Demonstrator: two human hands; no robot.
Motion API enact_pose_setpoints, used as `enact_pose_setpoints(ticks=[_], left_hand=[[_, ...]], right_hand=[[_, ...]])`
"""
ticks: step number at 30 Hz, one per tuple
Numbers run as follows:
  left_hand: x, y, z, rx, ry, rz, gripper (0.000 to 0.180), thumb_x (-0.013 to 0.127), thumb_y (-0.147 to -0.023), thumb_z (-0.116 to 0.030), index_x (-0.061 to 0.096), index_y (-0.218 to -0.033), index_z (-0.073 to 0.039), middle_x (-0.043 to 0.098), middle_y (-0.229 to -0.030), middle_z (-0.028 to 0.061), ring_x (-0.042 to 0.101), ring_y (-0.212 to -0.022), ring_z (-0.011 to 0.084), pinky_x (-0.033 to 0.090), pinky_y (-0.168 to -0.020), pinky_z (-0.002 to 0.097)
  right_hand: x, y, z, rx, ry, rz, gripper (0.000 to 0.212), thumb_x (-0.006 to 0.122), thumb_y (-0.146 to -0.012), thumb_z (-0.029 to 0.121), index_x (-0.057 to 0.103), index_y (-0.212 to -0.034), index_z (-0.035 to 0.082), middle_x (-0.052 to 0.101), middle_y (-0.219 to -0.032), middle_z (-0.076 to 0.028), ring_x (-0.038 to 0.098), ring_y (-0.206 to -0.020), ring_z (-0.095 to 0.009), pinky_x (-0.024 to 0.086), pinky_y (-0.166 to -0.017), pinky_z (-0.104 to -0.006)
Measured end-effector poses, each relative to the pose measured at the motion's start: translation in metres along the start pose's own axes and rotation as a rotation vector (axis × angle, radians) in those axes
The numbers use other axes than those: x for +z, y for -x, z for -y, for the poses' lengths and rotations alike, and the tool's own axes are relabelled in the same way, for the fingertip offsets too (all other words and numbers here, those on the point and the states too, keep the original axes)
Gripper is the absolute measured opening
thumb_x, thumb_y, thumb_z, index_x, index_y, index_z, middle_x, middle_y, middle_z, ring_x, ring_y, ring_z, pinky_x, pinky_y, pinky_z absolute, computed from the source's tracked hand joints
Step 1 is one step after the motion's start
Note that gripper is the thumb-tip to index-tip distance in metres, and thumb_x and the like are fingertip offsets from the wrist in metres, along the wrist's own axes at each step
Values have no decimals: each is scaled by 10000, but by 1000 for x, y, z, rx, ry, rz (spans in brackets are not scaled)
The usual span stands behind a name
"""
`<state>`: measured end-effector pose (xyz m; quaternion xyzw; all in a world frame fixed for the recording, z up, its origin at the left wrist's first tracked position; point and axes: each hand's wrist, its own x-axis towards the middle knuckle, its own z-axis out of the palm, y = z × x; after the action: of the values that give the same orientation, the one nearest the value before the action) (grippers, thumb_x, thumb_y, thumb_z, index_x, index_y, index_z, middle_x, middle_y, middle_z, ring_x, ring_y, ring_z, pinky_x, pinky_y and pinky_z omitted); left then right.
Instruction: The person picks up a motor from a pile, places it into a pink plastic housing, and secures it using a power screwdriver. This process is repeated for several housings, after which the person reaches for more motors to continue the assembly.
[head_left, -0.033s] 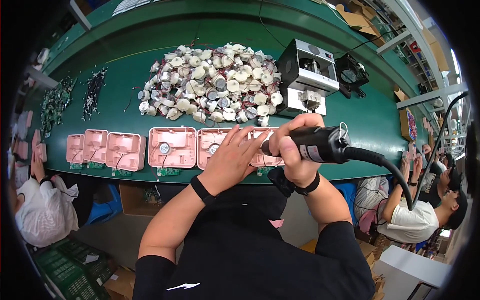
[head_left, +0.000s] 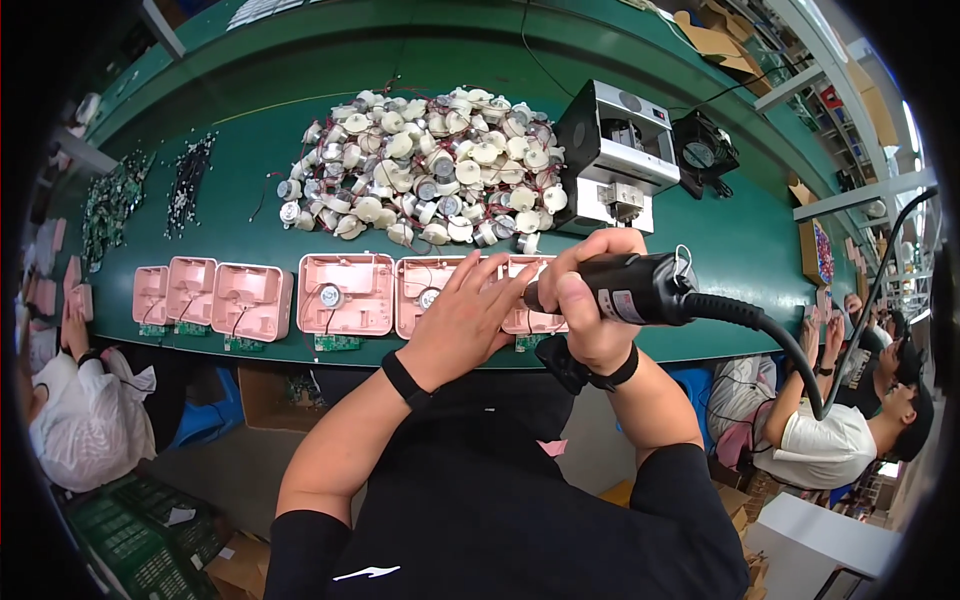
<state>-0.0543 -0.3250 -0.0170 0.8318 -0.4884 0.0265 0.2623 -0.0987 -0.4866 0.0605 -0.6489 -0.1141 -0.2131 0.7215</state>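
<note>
In my right hand (head_left: 595, 310) is a black electric screwdriver (head_left: 645, 288), lying nearly sideways, with a thick cable running off to the right. Its tip points left into a pink plastic housing (head_left: 520, 267), mostly covered by both hands. My left hand (head_left: 450, 325) lies with fingers spread over this housing and the pink housing (head_left: 407, 290) beside it, fingertips close to the screwdriver's nose. What the tip touches is hidden. Further left, an open pink housing (head_left: 372, 318) contains a round motor (head_left: 330, 296), and a green circuit board (head_left: 337, 343) lies at its front edge.
Behind the housings rises a large heap of white-and-silver motors (head_left: 420, 170) with red wires. A silver-and-black machine (head_left: 625, 150) and a small black fan-like device (head_left: 705, 145) stand at the back right. More pink housings (head_left: 250, 275) line the left. Co-workers sit at both sides.
</note>
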Motion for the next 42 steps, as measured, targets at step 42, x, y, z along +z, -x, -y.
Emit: enact_pose_setpoints(ticks=[42], left_hand=[[-85,80,9,-241,-47,29,636,789,-765,-132,558,-1355,-77,520,-1431,139,459,-1372,372,401,-1129,496]], right_hand=[[-100,-91,21,-118,194,-440,141,641,-977,115,565,-1008,1,554,-723,-64,551,-574,-183,475,-543,-343]])
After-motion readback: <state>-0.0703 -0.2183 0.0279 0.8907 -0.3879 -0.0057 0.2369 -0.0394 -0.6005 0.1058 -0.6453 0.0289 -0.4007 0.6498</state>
